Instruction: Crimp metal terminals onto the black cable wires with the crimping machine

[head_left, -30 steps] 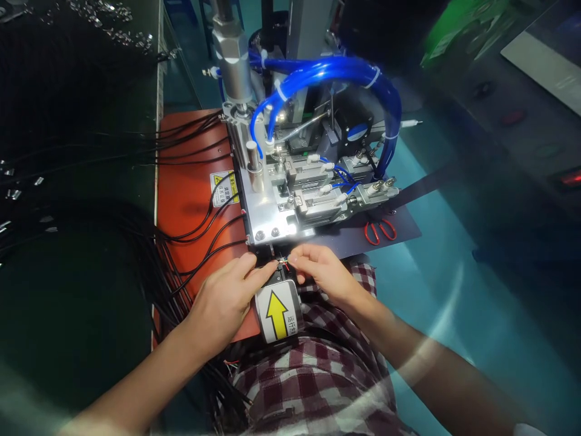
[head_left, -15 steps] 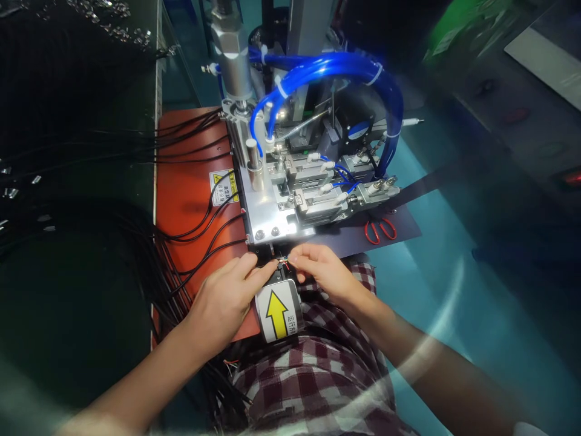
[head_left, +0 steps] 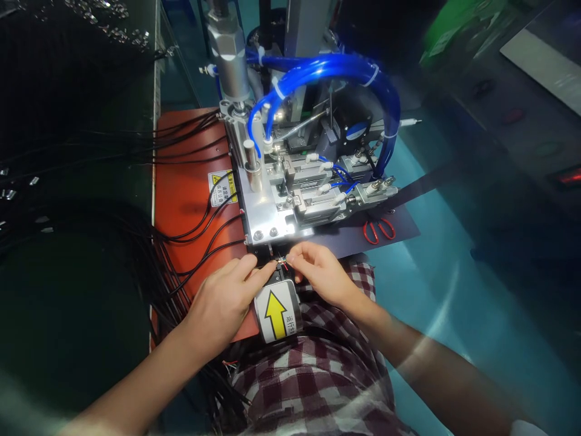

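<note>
Thin coloured wires [head_left: 283,262] show between my two hands at the front edge of the machine [head_left: 281,212]. My right hand [head_left: 318,272] pinches these wires between thumb and forefinger. From the left, my left hand [head_left: 227,290] reaches in with its forefinger tip against the small dark fixture by the wire ends; its other fingers are curled, and whatever lies under them is hidden. Just below the fingertips sits a white label with a yellow arrow [head_left: 275,315].
Black cables [head_left: 200,233] run over the orange surface [head_left: 181,181] at the left into the machine. Red-handled scissors [head_left: 379,231] lie on the dark plate at the right. Blue hoses [head_left: 336,65] arch above the machine. Shiny cable ends [head_left: 113,24] are at the upper left.
The view has shifted very slightly. Both hands keep almost the same place, with the wires still between them.
</note>
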Demonstrator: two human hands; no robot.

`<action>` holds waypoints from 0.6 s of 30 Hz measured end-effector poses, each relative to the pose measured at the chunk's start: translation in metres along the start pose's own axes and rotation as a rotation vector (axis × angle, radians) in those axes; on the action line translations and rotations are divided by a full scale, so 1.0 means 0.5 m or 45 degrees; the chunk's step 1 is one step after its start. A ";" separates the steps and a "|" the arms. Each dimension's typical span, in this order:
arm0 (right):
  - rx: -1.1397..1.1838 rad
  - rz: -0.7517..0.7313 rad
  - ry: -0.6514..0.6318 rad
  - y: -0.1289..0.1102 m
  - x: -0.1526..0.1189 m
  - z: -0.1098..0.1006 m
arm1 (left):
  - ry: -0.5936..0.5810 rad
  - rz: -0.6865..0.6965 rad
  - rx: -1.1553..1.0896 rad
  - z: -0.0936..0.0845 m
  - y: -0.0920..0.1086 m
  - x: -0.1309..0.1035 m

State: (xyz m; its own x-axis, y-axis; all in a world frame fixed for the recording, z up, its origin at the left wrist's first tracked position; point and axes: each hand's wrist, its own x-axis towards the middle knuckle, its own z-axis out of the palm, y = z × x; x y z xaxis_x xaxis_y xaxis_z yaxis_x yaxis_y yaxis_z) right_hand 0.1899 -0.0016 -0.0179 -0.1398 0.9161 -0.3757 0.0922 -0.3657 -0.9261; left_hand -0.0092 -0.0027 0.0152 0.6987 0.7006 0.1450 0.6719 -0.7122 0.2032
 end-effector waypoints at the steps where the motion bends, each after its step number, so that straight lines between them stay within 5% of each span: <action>1: -0.014 0.001 0.014 0.000 -0.001 0.001 | 0.000 -0.001 -0.001 0.000 0.000 0.000; 12: 0.076 0.125 -0.030 -0.007 0.000 0.003 | 0.031 -0.022 -0.021 0.001 0.001 0.003; 18: 0.076 0.066 0.111 -0.008 -0.011 -0.013 | 0.032 -0.014 -0.043 0.001 -0.001 0.004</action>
State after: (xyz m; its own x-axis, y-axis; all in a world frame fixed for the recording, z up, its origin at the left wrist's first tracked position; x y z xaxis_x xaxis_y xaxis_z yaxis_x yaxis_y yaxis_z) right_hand 0.1969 -0.0043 -0.0119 -0.0496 0.9057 -0.4209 0.0379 -0.4194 -0.9070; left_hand -0.0080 -0.0013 0.0147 0.6844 0.7098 0.1667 0.6707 -0.7026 0.2377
